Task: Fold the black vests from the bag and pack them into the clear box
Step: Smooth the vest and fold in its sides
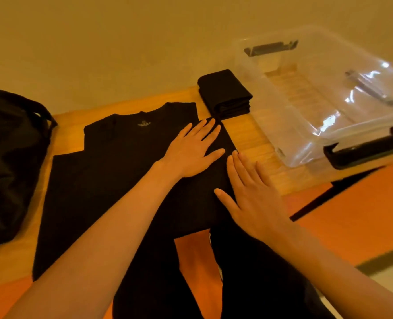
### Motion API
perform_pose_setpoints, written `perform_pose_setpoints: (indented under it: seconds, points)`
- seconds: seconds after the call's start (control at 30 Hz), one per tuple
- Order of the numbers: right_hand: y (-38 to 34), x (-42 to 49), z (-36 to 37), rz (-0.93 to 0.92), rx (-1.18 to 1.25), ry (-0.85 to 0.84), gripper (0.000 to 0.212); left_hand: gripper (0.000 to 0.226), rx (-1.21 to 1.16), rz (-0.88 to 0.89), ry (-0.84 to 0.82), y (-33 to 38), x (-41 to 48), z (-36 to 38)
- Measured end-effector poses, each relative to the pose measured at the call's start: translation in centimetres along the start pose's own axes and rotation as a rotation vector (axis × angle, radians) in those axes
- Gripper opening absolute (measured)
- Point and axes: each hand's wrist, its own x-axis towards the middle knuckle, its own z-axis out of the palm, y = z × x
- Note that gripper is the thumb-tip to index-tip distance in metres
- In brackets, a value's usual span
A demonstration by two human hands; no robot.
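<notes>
I had the black vest (pixel 103 171) spread flat across the middle of the tabletop (pixel 262 139), its right side turned in. Both hands lay open, fingers straight: the left hand (pixel 190 150) pressed on the folded panel and the right hand (pixel 253 199) on its right edge. The cloth looked light, limp and quick to crease, so I judged the hem corners were the best hold. A stack of folded vests (pixel 225 93) sat at the far edge beside the clear box (pixel 306 146), and the black bag (pixel 9 157) sat at the left edge.
</notes>
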Motion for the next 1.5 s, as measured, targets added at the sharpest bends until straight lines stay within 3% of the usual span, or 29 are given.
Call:
perform_pose_setpoints:
  seconds: [0.2, 0.3, 0.47, 0.63, 0.77, 1.0, 1.23, 1.37, 1.43, 1.5]
  points:
    - [0.6, -1.5, 0.1, -0.027, 0.031, 0.013, 0.083, 0.075, -0.02, -0.022, 0.006, 0.1, 0.0, -0.2]
    - [1.1, -2.0, -0.6, -0.087, 0.077, 0.054, 0.082, 0.074, -0.138, -0.031, 0.104, 0.4, -2.8, -1.3]
    - [2.9, -2.9, 0.0, -0.381, -0.002, 0.078, 0.087, 0.08, -0.119, -0.124, 0.167, -0.2, -16.5, -1.9]
    - [3.6, -2.4, 1.5, -0.385, 0.028, 0.092, 0.089, 0.092, -0.048, -0.41, 0.117, -2.3, -28.7, 2.4]
    - [4.2, -2.5, 1.4, -0.432, 0.125, 0.171, 0.075, 0.083, 0.022, -0.484, 0.144, -4.5, -32.9, 4.5]
    - [5.5, -2.8, 1.4, -0.487, 0.11, 0.182, 0.06, 0.069, 0.156, -0.377, 0.32, -5.3, -34.7, 5.4]
    - [5.1, -3.8, 0.7, -0.453, 0.024, 0.147, 0.074, 0.065, 0.17, -0.399, 0.315, -5.0, -35.3, 6.4]
    - [3.6, -3.3, -1.6, -0.448, 0.098, 0.163, 0.074, 0.08, 0.048, -0.36, 0.352, -4.2, -35.0, 4.2]
    - [1.5, -0.9, -4.0, -0.377, 0.206, 0.205, 0.062, 0.072, -0.086, -0.383, 0.465, -4.6, -32.9, 1.9]
    - [-1.3, 3.3, -6.5, -0.233, 0.335, 0.137, 0.049, 0.065, -0.338, -0.453, 0.564, -5.6, -29.4, -0.6]
